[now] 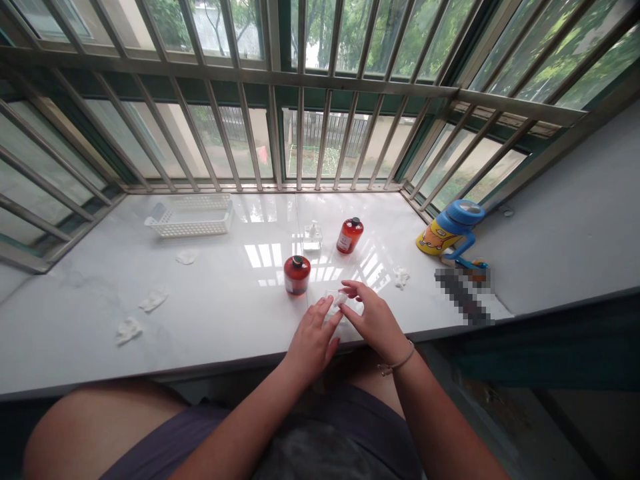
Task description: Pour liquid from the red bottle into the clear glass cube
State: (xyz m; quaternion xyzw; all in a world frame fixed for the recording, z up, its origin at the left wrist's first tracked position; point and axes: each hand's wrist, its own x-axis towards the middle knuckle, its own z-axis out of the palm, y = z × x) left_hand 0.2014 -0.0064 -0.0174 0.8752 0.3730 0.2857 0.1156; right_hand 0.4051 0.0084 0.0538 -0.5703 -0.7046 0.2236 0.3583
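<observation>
Close to the counter's front edge, my left hand [314,331] steadies a small clear, square-looking piece [331,293], its fingers stretched along the near side. My right hand [373,315], a cord bracelet at its wrist, pinches a crumpled white tissue [341,299] against that piece between thumb and fingers. What exactly the clear piece is, I cannot make out. Just beyond my left hand stands a red bottle with a black cap [297,276]. A second red bottle [350,236] is farther back, beside a small clear glass container with a white top [313,237].
A white plastic basket [193,229] lies at the back left. Crumpled tissues [154,299] are scattered left, and another tissue [401,278] lies right. A blue and yellow mug [445,230] stands by the right wall, near a blurred-out object [465,297]. Metal bars [325,143] line the window.
</observation>
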